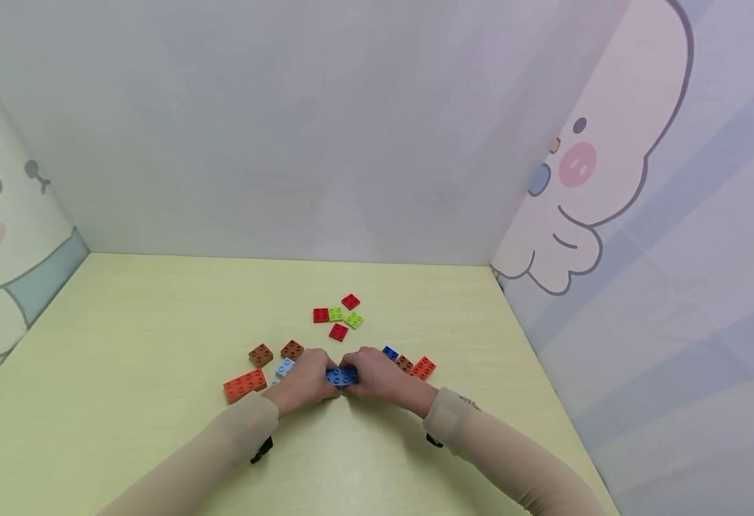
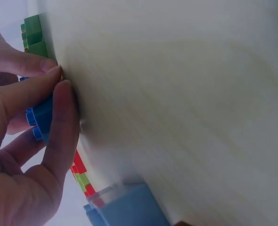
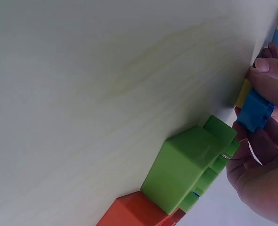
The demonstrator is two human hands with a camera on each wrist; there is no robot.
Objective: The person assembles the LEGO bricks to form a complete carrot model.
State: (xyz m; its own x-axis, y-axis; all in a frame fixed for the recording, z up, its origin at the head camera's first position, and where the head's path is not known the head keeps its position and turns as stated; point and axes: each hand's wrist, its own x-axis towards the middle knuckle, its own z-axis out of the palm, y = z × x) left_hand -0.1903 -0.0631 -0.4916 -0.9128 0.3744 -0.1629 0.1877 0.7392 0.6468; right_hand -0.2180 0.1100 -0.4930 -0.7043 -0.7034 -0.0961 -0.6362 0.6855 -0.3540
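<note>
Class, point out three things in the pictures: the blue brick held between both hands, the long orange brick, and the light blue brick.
blue brick [image 1: 341,376], head view, studded top between the hands.
long orange brick [image 1: 244,385], head view, centre of its top.
light blue brick [image 1: 284,367], head view, visible top face.

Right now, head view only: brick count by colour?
Red bricks: 3
Green bricks: 2
Brown bricks: 3
Orange bricks: 2
Light blue brick: 1
Blue: 2, a loose blue one and the blue brick pinched between left hand and right hand
Total: 13 visible; the hands may hide more.
</note>
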